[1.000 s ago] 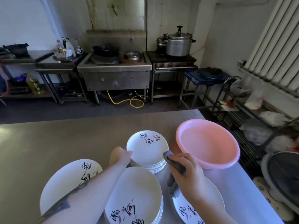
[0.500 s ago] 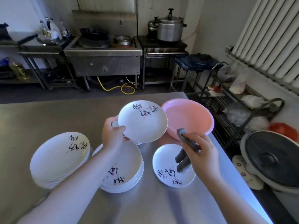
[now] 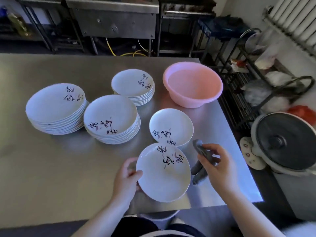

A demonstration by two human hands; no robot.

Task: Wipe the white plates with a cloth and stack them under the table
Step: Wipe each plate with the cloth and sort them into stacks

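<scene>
My left hand [image 3: 127,178] grips the left rim of a white plate with dark calligraphy [image 3: 163,173], held tilted above the near edge of the steel table [image 3: 51,168]. My right hand [image 3: 217,166] holds a grey cloth [image 3: 202,159] just right of that plate, not touching it. A single white plate [image 3: 171,127] lies on the table behind the held one. Three stacks of white plates stand further back: a large one at the left [image 3: 54,108], a middle one [image 3: 111,118] and a smaller one behind [image 3: 133,86].
A pink plastic basin [image 3: 193,84] stands at the table's far right. A wire rack with bags [image 3: 256,79] and a round grey appliance [image 3: 283,141] are right of the table. Steel kitchen stands [image 3: 112,19] line the back. Something white shows under the table's near edge [image 3: 160,215].
My left hand has carried the plate from above the small stack toward me, to the table's near edge. My right hand with the cloth followed. The camera tilted downward.
</scene>
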